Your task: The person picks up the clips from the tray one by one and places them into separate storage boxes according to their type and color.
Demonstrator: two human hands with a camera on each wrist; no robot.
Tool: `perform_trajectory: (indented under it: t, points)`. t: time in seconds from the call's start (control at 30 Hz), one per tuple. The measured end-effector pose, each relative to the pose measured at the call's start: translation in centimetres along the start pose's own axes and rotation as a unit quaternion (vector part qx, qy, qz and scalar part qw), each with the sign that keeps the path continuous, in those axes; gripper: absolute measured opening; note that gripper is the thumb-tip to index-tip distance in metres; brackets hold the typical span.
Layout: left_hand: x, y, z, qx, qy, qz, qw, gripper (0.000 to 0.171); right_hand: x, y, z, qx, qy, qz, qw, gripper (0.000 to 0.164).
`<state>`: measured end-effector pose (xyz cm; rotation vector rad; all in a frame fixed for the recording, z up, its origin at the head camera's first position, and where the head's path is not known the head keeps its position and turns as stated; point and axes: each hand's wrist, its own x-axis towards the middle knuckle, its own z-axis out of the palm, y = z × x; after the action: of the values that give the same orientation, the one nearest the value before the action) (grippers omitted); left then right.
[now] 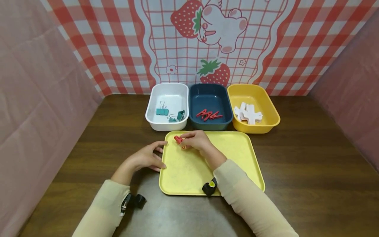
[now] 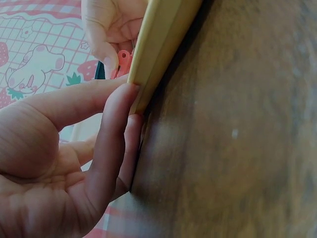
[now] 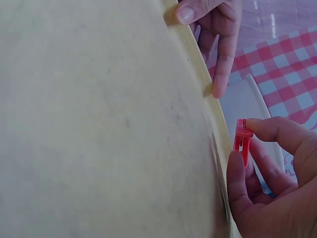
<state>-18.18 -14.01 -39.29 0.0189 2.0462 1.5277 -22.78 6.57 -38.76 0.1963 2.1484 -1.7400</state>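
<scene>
My right hand (image 1: 199,141) pinches a small red clothespin (image 1: 178,139) between thumb and fingers, over the far left part of the yellow tray (image 1: 237,158). In the right wrist view the red clothespin (image 3: 243,130) stands upright between the fingertips. My left hand (image 1: 145,157) is at the tray's left edge, fingers spread. Its fingertips (image 2: 130,93) touch the outer rim, as the left wrist view shows.
Behind the tray stand three bins side by side: a white bin (image 1: 150,115) with teal binder clips (image 1: 162,111), a dark blue bin (image 1: 195,125) with several red clothespins (image 1: 208,115), and a yellow bin (image 1: 270,121) with white flat pieces (image 1: 251,114). A checked cloth (image 1: 118,39) hangs behind.
</scene>
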Motion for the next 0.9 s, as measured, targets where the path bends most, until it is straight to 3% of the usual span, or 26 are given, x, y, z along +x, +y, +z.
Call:
perform_trajectory:
  t: [0.2, 0.67, 0.9]
  points:
    - [0.0, 0.0, 0.0, -0.003, -0.003, 0.003, 1.0, 0.085, -0.3, -0.1, -1.0, 0.017, 0.009, 0.01, 1.0, 0.034]
    - [0.0, 0.0, 0.0, 0.002, 0.002, -0.001, 1.0, 0.085, -1.0, -0.6, -3.0, 0.006, 0.023, -0.006, 1.0, 0.033]
    - [0.0, 0.0, 0.1, 0.003, 0.001, -0.002, 1.0, 0.085, -1.5, -0.8, -3.9, 0.026, 0.029, -0.026, 0.999, 0.034]
